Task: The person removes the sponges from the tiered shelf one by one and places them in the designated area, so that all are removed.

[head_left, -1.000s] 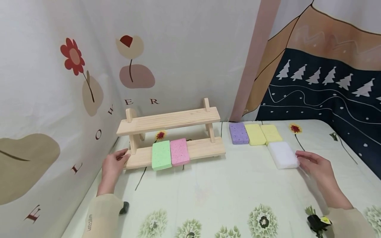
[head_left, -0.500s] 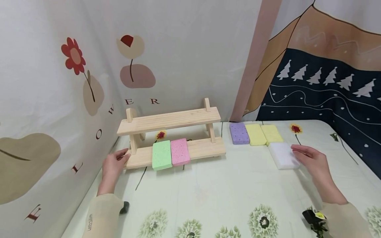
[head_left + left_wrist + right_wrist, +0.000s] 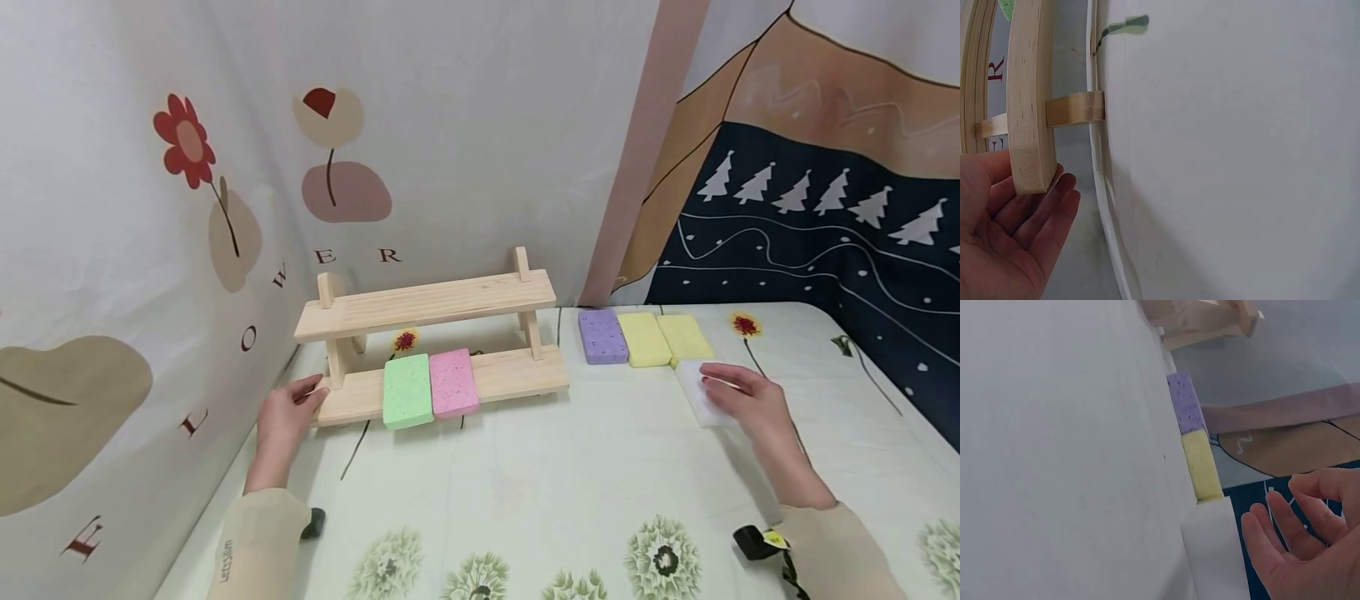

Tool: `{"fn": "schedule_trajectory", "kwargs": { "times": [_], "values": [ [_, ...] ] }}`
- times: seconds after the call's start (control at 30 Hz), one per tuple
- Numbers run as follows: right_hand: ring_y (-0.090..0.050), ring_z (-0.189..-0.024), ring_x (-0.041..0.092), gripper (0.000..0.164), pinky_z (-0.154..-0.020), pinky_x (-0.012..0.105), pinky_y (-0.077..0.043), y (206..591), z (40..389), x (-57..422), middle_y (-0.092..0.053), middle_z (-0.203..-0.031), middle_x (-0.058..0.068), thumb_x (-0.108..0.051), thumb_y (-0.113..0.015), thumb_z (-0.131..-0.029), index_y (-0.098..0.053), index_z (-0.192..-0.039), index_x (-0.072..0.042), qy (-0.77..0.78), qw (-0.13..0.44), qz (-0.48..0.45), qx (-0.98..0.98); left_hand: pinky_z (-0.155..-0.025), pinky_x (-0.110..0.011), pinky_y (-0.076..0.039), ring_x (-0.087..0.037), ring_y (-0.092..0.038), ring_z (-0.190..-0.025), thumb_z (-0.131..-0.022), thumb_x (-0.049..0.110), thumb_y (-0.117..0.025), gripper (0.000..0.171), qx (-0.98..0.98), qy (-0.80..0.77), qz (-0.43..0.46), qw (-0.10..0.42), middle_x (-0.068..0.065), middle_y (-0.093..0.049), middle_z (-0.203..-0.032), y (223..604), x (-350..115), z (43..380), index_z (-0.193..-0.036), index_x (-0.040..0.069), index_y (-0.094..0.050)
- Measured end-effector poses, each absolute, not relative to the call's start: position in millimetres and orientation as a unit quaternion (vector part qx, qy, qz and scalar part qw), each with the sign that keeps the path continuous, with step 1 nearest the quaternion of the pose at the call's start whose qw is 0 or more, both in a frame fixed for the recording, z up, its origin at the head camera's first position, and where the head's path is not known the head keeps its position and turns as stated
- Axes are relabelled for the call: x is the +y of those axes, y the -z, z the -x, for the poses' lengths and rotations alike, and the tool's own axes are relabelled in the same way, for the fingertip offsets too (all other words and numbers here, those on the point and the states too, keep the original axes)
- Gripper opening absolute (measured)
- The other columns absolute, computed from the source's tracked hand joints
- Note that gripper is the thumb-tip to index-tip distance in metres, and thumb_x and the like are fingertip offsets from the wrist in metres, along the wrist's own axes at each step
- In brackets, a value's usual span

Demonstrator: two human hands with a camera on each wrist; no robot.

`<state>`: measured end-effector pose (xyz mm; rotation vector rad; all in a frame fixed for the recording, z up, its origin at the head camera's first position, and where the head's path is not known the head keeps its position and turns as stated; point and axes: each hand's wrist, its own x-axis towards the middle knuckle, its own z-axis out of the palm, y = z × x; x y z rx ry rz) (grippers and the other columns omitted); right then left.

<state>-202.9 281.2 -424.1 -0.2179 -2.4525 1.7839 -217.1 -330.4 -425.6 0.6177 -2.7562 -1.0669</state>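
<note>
My left hand holds the left end of the lower board of a two-tier wooden shelf. In the left wrist view its fingers wrap under the board's end. A green sponge and a pink sponge lie side by side on that lower board, overhanging its front edge. At the right, my right hand is over a white sponge, covering part of it in the head view. The right wrist view shows its fingers loosely bent and apart from the white sponge, with nothing between them.
Behind the white sponge, a purple sponge and two yellow sponges, one beside the purple and one farther right, form a row. Printed fabric hangs close behind the shelf and along the left side. A flower-patterned cloth covers the table.
My right hand has moved left from the white sponge's right edge to above it. The left hand, shelf and sponges stay where they were.
</note>
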Motion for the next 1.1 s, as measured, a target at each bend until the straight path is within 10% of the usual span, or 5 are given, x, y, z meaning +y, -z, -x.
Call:
{"fn": "schedule_trajectory", "kwargs": {
  "times": [1.1],
  "values": [
    [-0.065,-0.094,-0.012,0.041,-0.084,0.011,-0.053,428,221,191,-0.070,-0.109,-0.014,-0.007,-0.060,-0.098,-0.053,-0.134,0.011,-0.648,-0.010,-0.038,-0.761,-0.092,-0.043,-0.052,-0.037,-0.056,-0.126,-0.102,0.026,-0.057,0.044,-0.910,0.355,-0.205,0.061,-0.019,-0.056,-0.145,424,-330,217,-0.143,0.009,-0.054]
  ]
}}
